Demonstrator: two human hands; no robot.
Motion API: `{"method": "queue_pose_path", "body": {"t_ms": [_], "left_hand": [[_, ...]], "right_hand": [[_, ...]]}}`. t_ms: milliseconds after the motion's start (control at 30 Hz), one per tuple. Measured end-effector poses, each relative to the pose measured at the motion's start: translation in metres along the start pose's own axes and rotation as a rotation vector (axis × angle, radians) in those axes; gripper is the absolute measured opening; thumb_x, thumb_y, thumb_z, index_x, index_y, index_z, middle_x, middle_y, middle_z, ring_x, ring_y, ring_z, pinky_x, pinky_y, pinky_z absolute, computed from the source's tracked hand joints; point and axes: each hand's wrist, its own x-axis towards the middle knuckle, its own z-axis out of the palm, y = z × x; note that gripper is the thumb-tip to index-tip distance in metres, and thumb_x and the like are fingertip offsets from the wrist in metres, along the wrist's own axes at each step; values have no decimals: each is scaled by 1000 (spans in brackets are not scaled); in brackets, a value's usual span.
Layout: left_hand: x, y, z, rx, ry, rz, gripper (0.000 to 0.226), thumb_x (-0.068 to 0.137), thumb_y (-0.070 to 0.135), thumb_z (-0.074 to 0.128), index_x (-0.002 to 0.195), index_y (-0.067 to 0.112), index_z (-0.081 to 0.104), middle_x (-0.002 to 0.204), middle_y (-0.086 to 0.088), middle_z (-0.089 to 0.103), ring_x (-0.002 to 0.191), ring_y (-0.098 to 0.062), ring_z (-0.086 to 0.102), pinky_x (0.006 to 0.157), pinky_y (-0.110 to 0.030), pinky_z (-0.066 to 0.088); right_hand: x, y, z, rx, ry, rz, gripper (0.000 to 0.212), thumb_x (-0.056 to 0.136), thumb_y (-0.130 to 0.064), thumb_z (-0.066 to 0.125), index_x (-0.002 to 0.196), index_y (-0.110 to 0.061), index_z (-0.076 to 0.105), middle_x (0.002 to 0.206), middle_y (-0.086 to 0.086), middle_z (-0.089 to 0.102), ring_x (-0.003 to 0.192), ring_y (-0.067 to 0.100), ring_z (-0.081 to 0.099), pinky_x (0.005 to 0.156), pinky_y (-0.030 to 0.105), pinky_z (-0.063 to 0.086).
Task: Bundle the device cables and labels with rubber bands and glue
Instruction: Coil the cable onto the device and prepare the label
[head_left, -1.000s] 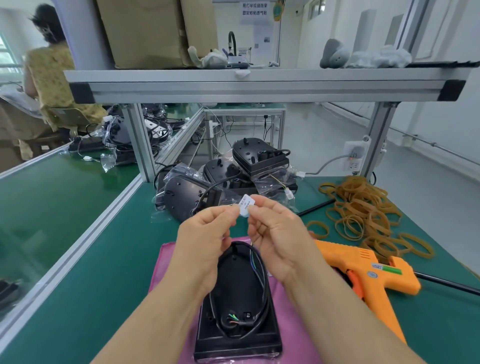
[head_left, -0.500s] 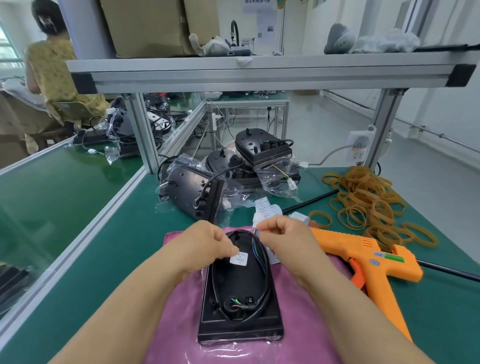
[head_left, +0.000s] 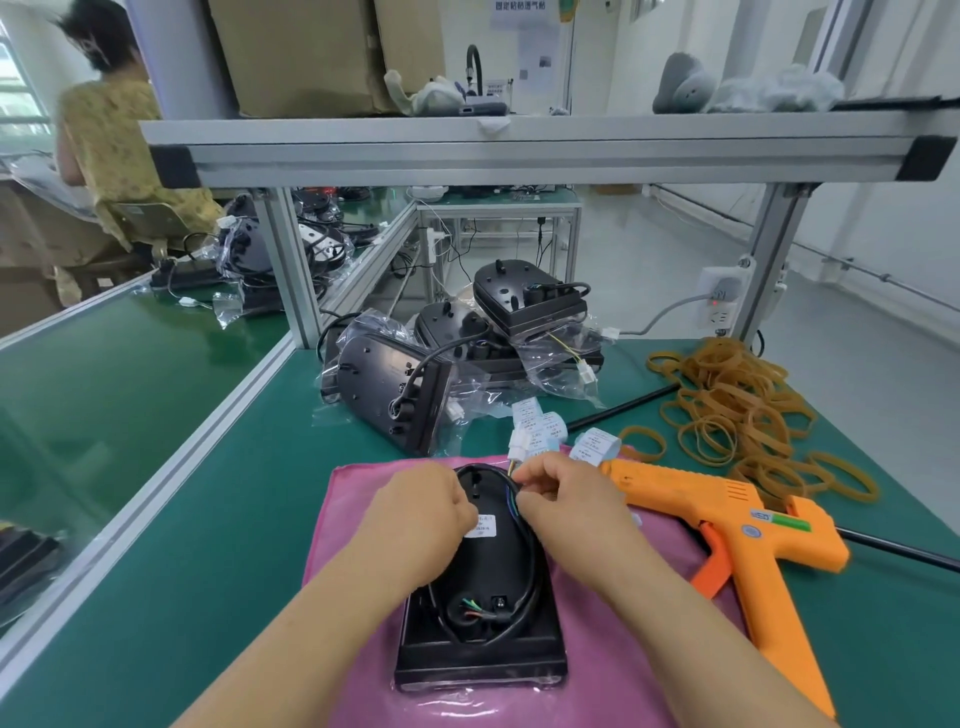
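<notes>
Label (head_left: 480, 526) down near the centre of the black device (head_left: 483, 639), its left edge pinched under the curled fingertips of the left hand (head_left: 421, 519); right hand (head_left: 566, 512) closed around the cable (head_left: 534, 571) at the device's 1 o'clock, just below the white connector (head_left: 518, 441). Device flat on the pink cloth (head_left: 353, 525), at 6 o'clock on the bench. Likely trouble, as a judgement only: label set crooked or creased if released before being pressed flat; cable loop springing out of its oval on any slackening of the right grip, with coloured wires dragged across the sticker; right forearm knocking the orange glue gun (head_left: 727, 525), just beside it at 3 o'clock, nozzle possibly hot. Loose label strip (head_left: 537, 423) at 12 o'clock, easy to sweep away. Room: green mat open from 7 to 10 o'clock, out to the aluminium rail (head_left: 171, 480); bagged devices (head_left: 395, 384) crowding 11 to 12; rubber bands (head_left: 737, 410) heaped at 2 o'clock near the right edge; near edge out of view.
</notes>
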Motion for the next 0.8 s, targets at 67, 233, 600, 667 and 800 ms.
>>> {"method": "queue_pose_path", "body": {"t_ms": [67, 233, 600, 667, 800], "left_hand": [[-4, 5, 1, 71, 24, -7, 34, 88, 13, 56, 57, 17, 44, 60, -12, 49, 63, -35, 47, 56, -34, 38], [-13, 7, 9, 157, 114, -23, 16, 90, 27, 54, 98, 18, 64, 105, -2, 68, 100, -23, 64, 70, -30, 46], [-6, -11, 33, -226, 322, -100, 46, 77, 54, 71, 98, 31, 38, 107, 11, 37, 107, -15, 40, 86, -30, 40], [-5, -14, 33, -291, 320, -105, 37, 82, 46, 70, 97, 29, 41, 108, 9, 39, 106, -15, 43, 89, -30, 40], [-5, -18, 32, -370, 315, -118, 24, 88, 34, 64, 92, 32, 41, 107, 9, 39, 107, -14, 44, 94, -30, 40]], "right_hand": [[-1, -1, 4, -22, 24, -18, 14, 78, -21, 68, 81, -31, 59, 76, -13, 64, 64, -2, 55, 60, 13, 43], [-3, 5, 18, -85, 34, -35, 30, 69, -26, 79, 87, -30, 54, 82, -11, 58, 68, 0, 50, 62, 19, 39], [2, 6, 18, -49, -8, 25, 32, 65, -21, 83, 83, -29, 57, 88, -3, 56, 69, 5, 50, 60, 17, 35], [2, 6, 17, -13, -27, 56, 33, 63, -17, 84, 83, -26, 60, 87, 1, 59, 69, 10, 53, 64, 22, 40], [-1, 0, 16, -13, -45, 74, 32, 61, -12, 84, 81, -24, 62, 82, 4, 62, 66, 14, 54, 67, 27, 45]]}}
